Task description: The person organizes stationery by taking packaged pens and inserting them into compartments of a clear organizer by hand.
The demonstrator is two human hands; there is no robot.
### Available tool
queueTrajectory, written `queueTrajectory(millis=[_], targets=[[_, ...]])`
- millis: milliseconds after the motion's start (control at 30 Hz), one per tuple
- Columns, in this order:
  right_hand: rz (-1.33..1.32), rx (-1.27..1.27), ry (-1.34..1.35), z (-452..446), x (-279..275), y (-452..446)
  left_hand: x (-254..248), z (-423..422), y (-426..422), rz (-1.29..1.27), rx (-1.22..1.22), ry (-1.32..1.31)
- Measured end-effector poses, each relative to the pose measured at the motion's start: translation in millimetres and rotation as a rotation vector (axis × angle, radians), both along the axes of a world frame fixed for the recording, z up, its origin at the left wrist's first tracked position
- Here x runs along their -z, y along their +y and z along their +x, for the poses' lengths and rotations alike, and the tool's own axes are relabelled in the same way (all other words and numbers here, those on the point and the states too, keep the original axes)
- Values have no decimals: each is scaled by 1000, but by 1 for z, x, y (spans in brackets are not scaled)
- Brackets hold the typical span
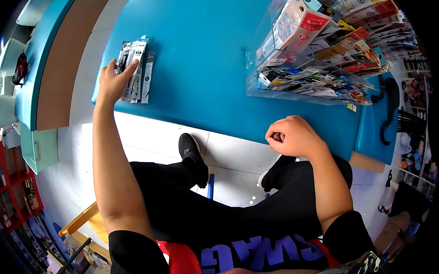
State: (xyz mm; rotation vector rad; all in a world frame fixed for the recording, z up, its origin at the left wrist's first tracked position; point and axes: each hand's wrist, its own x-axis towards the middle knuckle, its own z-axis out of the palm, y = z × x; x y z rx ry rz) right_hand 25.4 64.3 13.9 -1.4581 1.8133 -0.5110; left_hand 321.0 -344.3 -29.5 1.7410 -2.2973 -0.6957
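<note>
In the upper left of the frame, slim packets (139, 79) on the blue table (196, 64) are touched by the left hand (112, 86), its fingers spread; whether they are gripped cannot be told. Right of centre, the right hand (299, 137) is held at the table's edge, fingers curled closed.

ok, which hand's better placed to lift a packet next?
Left, probably: the left hand is at the packets, thumb over them. The right hand is curled by the table edge, well away.
</note>
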Motion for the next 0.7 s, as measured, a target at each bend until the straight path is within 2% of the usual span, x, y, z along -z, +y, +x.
queueTrajectory(millis=[67, 100, 200, 400, 500, 600, 700], targets=[[28, 49, -30, 0, -1, 0, -3, -6, 0, 94, 8, 52], [23, 52, -32, 0, 0, 0, -2, -8, 0, 35, 4, 46], [19, 59, -40, -1, 0, 0, -5, -10, -3, 124, 2, 95], [-19, 44, -38, -2, 3, 2, -17, -17, 3, 191, -11, 79], [-19, 41, -42, -2, 3, 3, -20, -22, 0, 254, 49, -13], [-12, 41, -38, -2, 3, 3, -33, -35, 16, 211, 37, -118], [8, 54, -40, -2, 2, 3, -27, -38, 22, 64, 90, -122]])
